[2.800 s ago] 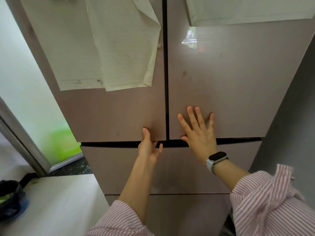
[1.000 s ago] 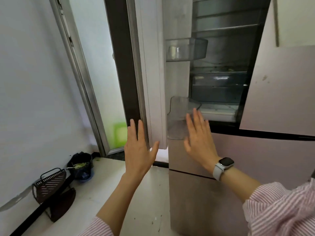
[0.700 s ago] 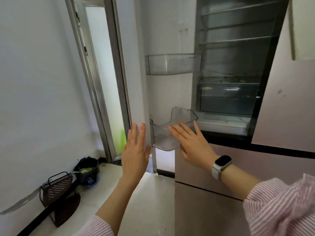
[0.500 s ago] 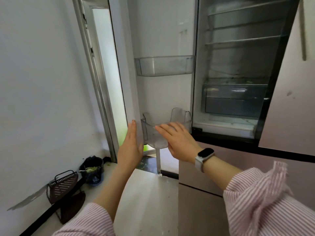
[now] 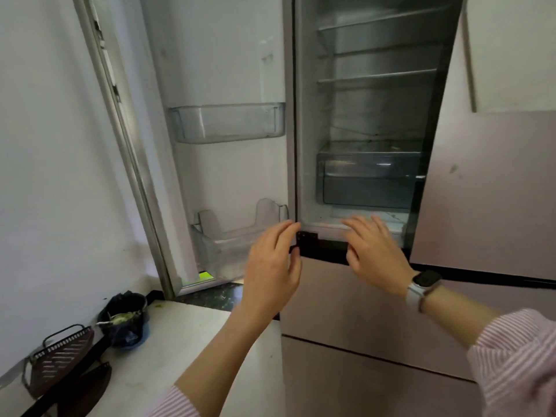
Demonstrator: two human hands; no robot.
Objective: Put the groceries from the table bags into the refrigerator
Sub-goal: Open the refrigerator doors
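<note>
Hands are hovering at the sill of the refrigerator [image 5: 376, 311]: the left hand [image 5: 272, 266], fingers loosely spread and holding nothing, is sitting by the black hinge at the near left corner, while the right hand [image 5: 374, 251] (a watch [image 5: 422, 285] on its wrist) is hanging relaxed and empty before the lower edge. Swung wide to the left, the left door [image 5: 222, 70] is showing two clear door bins [image 5: 227, 123], leaving open room at the shelves [image 5: 379, 75] and drawer [image 5: 368, 176]; groceries and bags are lying out of view.
</note>
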